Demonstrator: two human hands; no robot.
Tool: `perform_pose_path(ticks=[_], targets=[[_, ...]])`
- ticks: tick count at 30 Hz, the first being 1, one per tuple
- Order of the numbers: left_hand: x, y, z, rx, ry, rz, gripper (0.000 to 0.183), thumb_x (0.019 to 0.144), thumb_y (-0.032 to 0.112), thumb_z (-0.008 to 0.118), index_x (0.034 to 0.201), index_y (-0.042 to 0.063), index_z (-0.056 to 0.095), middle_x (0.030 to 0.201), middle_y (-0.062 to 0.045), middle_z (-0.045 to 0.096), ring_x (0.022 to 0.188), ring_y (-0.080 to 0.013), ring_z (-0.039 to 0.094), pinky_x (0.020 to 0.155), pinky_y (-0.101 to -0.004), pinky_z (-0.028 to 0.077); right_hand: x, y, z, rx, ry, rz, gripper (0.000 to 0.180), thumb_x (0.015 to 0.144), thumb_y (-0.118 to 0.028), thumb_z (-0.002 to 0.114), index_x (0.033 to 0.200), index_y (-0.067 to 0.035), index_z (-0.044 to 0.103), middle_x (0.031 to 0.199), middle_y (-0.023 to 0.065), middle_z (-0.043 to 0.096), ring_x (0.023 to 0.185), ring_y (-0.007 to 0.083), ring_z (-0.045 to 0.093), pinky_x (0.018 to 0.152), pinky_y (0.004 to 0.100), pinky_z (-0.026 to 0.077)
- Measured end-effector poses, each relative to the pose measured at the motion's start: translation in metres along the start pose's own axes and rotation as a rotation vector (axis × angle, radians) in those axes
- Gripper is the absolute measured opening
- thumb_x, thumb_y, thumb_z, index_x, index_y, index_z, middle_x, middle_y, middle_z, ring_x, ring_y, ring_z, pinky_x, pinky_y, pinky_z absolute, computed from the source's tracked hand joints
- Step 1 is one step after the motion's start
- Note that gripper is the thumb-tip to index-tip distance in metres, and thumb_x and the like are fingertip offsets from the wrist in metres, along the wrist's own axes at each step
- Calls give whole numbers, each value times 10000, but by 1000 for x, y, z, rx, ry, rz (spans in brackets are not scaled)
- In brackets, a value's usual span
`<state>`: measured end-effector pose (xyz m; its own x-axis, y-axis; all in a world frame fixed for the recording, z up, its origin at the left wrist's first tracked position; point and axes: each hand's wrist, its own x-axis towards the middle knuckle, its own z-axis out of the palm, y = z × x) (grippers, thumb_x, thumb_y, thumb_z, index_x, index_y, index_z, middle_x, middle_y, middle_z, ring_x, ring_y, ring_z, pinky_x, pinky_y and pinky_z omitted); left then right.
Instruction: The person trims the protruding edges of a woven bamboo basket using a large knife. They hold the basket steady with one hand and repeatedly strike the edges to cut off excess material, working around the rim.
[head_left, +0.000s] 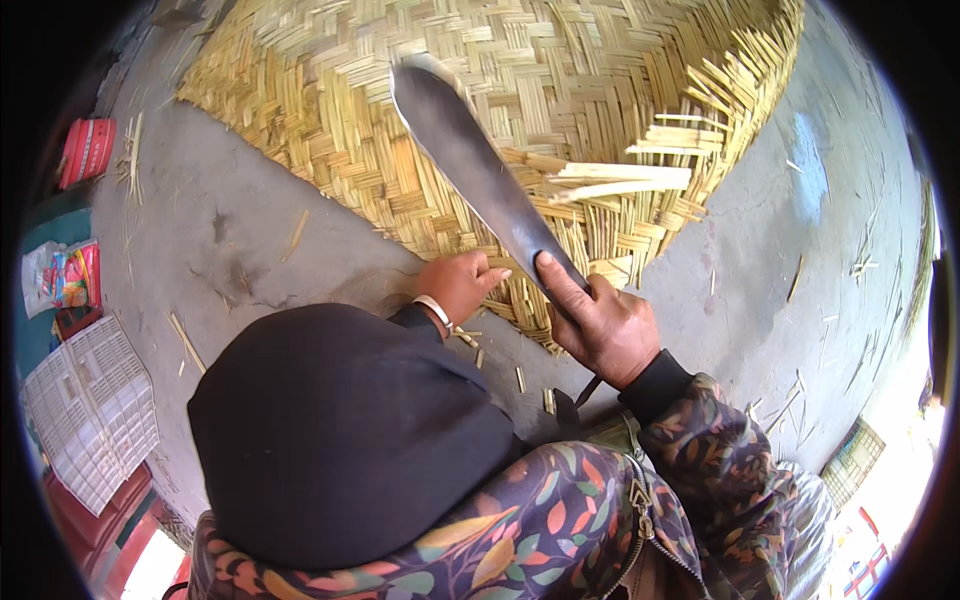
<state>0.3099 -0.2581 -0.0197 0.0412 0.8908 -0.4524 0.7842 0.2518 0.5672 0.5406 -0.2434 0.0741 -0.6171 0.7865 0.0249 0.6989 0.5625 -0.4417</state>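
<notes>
A large machete-like knife (472, 165) is in my right hand (607, 326); the fingers wrap its handle and the thumb presses on the flat near the blade's base. The broad dark blade slants up and left over a woven mat (352, 142) of split cane or reed strips. My left hand (459, 283), with a pale bracelet at the wrist, is curled at the mat's near edge. Its fingertips are mostly hidden, so whether it grips the edge cannot be told. Loose strip ends (622, 176) stick up from the weave right of the blade.
Cut strip scraps (187, 341) litter the grey concrete floor (255, 210). At the left are a red container (86, 152), a colourful plastic packet (71, 277) and a white plastic crate (97, 405). A dark head covering (337, 435) blocks part of the view below my hands.
</notes>
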Motion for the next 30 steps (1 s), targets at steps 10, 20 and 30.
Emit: perform_pose_path(ticks=[10,20,30], targets=[[5,-3,-2,42,-31,42,402,854,494,639,774,101,639,701,-137,649,668,-349,630,595,-474,468,61,-3,34,-106,-216,88,610,864,-322,617,1441,-304,423,661,108,595,506,270,611,457,406,496],[3,-9,0,-82,-41,97,389,882,387,694,716,49,598,547,-65,576,460,-152,618,472,-324,449,42,27,-81,15,-22,-56,682,823,-182,673,1454,-191,413,678,106,582,541,274,607,517,400,513],[19,44,-80,31,-132,483,266,883,285,688,759,56,634,579,-54,576,532,-170,599,503,-332,457,8,158,-152,365,415,758,590,989,-419,427,1511,-169,310,690,48,545,576,133,519,515,276,444]])
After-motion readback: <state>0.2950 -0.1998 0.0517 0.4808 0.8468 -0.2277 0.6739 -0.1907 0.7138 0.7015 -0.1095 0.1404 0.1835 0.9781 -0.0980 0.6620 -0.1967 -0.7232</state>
